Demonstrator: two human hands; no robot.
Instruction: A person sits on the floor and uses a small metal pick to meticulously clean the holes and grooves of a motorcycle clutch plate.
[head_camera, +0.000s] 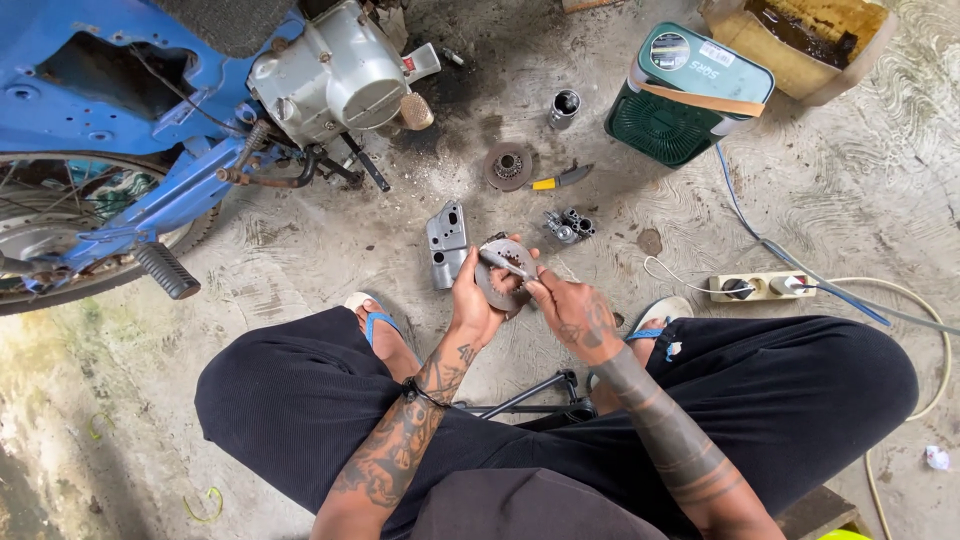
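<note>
My left hand (470, 300) holds a round grey metal disc (499, 280) with a toothed hole in its middle, gripped from the left side above my knees. My right hand (572, 312) grips a thin metal tool (505, 265) whose tip lies across the face of the disc. Both hands meet over the concrete floor between my feet in blue-strapped sandals. A grey metal cover plate (446, 243) lies on the floor just left of the disc.
A blue motorcycle with its silver engine (335, 75) stands at upper left. On the floor lie a round clutch part (507, 165), a yellow-handled knife (560, 179), a small carburettor-like part (568, 226), a green can (688, 95), and a power strip (762, 287).
</note>
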